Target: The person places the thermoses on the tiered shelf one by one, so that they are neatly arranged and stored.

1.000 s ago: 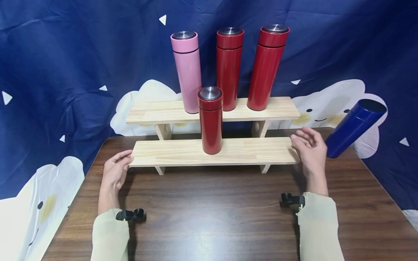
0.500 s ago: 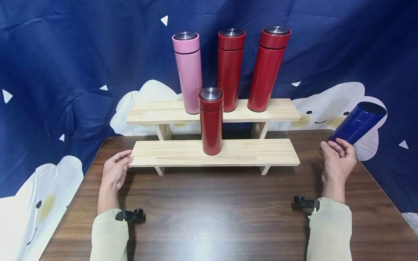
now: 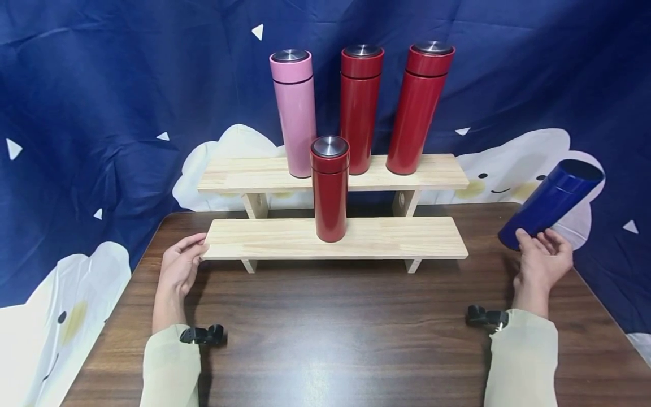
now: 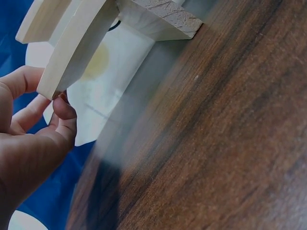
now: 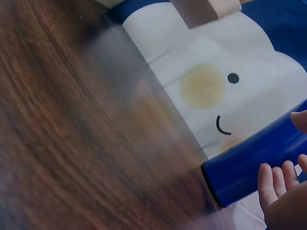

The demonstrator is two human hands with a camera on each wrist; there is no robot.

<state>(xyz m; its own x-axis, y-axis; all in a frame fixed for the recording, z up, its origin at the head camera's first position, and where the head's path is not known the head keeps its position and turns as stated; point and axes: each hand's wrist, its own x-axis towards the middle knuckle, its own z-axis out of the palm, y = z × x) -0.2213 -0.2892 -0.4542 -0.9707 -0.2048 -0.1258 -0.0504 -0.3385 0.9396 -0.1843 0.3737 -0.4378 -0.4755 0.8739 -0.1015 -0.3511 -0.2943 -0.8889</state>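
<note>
My left hand [image 3: 179, 265] pinches the left end of the lower wooden shelf [image 3: 264, 240], thumb below and fingers above in the left wrist view. On this shelf stands a red thermos flask [image 3: 329, 198]. A blue thermos flask [image 3: 551, 200] stands on the table to the right of the shelves. My right hand [image 3: 544, 263] is at its lower part, with the thumb on one side and relaxed fingers [image 5: 278, 179] on the other. Whether they touch the flask I cannot tell.
Behind, the upper wooden shelf [image 3: 229, 174] carries a pink thermos flask [image 3: 295, 124] and two more red ones, a middle red flask [image 3: 360, 113] and a right red flask [image 3: 418, 113]. A blue cloud-print curtain [image 3: 102, 85] hangs behind the brown wooden table [image 3: 315, 328].
My right hand has moved right, from beside the lower shelf's right end to the blue flask. The left hand keeps its place at the shelf's left end.
</note>
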